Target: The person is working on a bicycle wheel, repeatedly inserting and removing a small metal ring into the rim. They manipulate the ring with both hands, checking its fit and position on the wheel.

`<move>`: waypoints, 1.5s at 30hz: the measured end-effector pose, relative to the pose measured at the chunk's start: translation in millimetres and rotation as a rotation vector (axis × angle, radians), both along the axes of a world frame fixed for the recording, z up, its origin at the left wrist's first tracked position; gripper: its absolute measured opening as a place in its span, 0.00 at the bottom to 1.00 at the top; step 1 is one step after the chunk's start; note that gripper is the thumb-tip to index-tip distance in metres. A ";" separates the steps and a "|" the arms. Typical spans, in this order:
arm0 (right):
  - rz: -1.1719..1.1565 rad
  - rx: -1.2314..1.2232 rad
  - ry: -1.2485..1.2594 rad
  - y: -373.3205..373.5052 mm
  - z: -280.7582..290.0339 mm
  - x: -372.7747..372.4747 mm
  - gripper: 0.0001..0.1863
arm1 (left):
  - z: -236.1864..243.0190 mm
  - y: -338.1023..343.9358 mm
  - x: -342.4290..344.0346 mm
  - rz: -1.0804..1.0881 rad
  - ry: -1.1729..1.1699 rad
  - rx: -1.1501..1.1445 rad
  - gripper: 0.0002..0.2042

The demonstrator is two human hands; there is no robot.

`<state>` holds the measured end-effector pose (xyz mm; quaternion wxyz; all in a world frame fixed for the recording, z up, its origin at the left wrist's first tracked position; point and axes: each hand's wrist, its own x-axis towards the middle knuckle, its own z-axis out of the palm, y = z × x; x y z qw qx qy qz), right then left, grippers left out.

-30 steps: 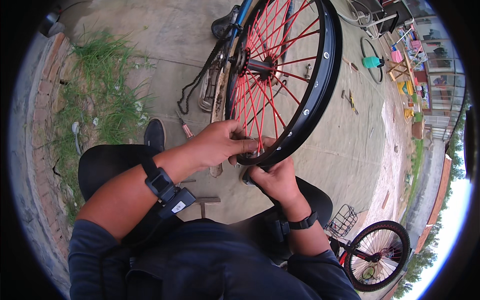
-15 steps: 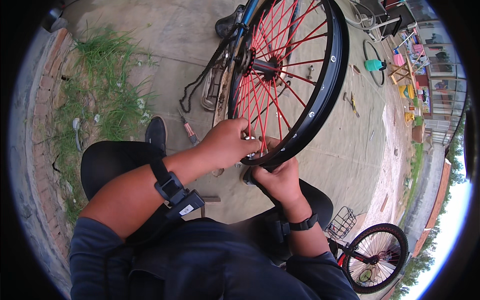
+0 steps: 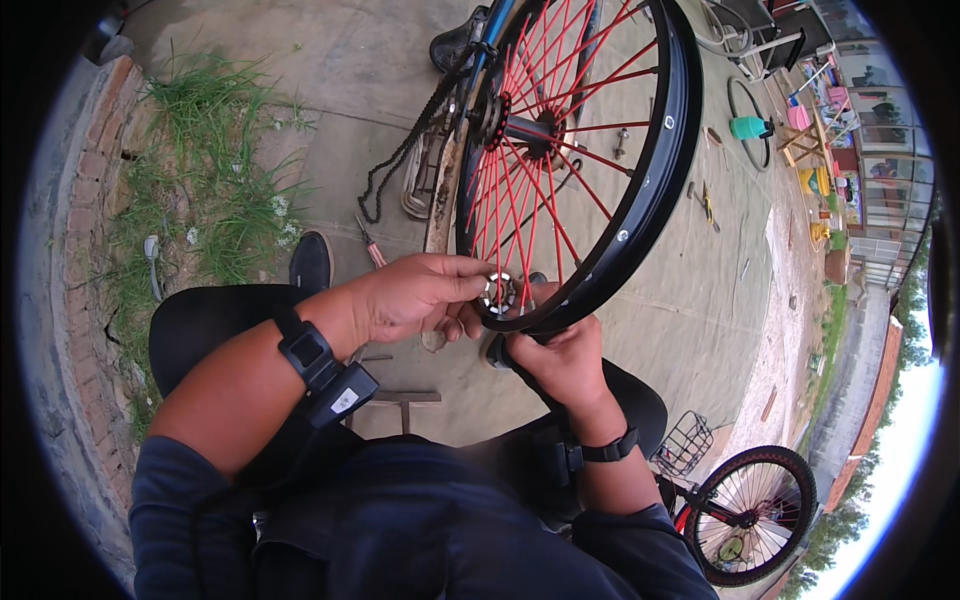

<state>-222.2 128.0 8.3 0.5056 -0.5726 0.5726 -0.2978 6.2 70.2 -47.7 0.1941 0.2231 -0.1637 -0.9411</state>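
Observation:
A bicycle wheel with red spokes and a black rim [image 3: 640,215] stands tilted before me, mounted in a blue bicycle frame [image 3: 497,30]. At the rim's near end, a round, notched silver spoke wrench [image 3: 497,292] sits against the red spokes. My left hand [image 3: 425,292] pinches the wrench's left edge between thumb and forefinger, the other fingers curled below. Closed around the near bottom of the rim is my right hand [image 3: 565,358], with some of its fingers hidden behind the rim and spokes. A black chain [image 3: 385,180] hangs slack to the left of the hub [image 3: 535,132].
Pliers [image 3: 708,207] lie on the concrete to the right, and a red-handled screwdriver [image 3: 374,252] to the left. Grass [image 3: 215,150] grows beside a brick edge at left. Another bicycle's wheel [image 3: 752,518] is at lower right, near a wire basket [image 3: 686,443].
My left hand has turned and shifted slightly left, its fingers regripping so that more of the spoke wrench shows. My right hand stays at the rim, and the wheel has barely moved.

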 end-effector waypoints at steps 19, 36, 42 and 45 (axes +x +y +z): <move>0.021 -0.007 -0.169 1.9 -3.2 8.1 0.11 | 15.6 -2.0 -12.8 -0.001 -0.341 -0.264 0.15; -0.100 -0.016 -0.116 -1.6 -1.4 18.0 0.16 | 21.9 -3.7 -26.3 0.092 -0.539 -0.403 0.15; -0.087 -0.049 -0.021 1.2 -15.3 10.0 0.20 | 32.0 -7.5 -27.5 0.107 -0.650 -0.520 0.15; -0.090 -0.008 0.006 1.1 -16.3 7.9 0.23 | 20.2 -7.2 -33.0 0.148 -0.757 -0.715 0.14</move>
